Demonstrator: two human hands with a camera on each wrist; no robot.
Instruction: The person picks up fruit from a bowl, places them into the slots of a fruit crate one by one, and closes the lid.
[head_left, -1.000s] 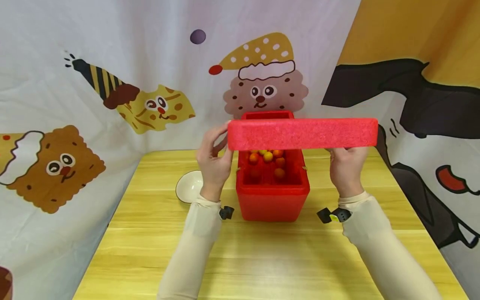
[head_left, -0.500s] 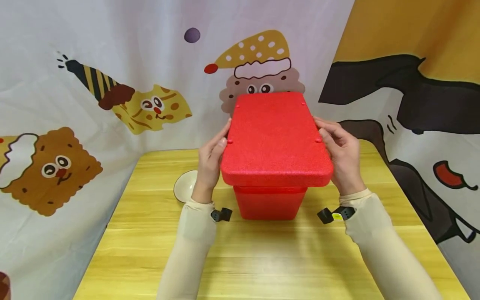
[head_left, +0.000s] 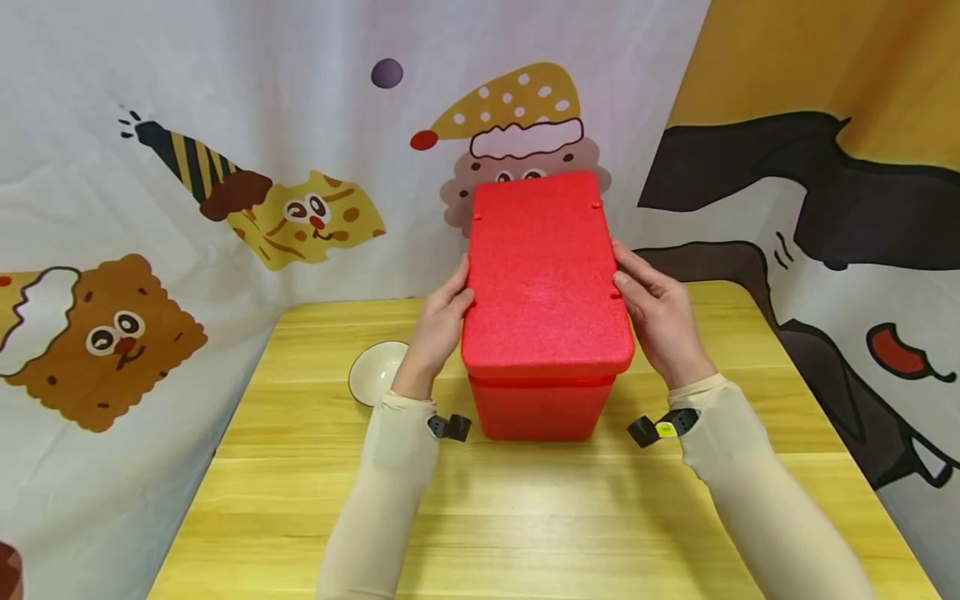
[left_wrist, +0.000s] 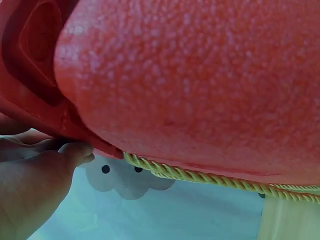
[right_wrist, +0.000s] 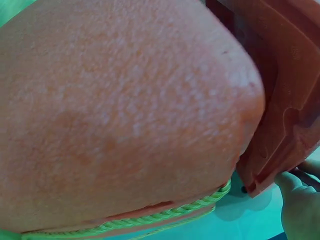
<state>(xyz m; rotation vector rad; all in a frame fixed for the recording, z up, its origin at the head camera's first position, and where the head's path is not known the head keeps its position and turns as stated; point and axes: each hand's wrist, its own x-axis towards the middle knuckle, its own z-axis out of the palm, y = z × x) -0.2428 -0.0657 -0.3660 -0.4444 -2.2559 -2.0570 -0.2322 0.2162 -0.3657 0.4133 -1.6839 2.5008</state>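
Observation:
A flat red foam lid covers the top of the red foam box in the head view, its near end slightly overhanging the box's front. My left hand holds the lid's left edge, thumb on the side. On the opposite edge, my right hand grips the lid the same way. Both wrist views show the lid's recessed underside, with a gap between it and the box wall. A twisted yellow rope runs along the box's side. Whatever is inside the box is hidden.
A white bowl with a dark rim stands left of the box, partly behind my left wrist. The wooden table meets a cartoon-printed curtain at the back.
The lid, earlier held level up front with small orange and yellow round fruits visible in the box, has come down over the box and shifted left. Both hands keep hold of it.

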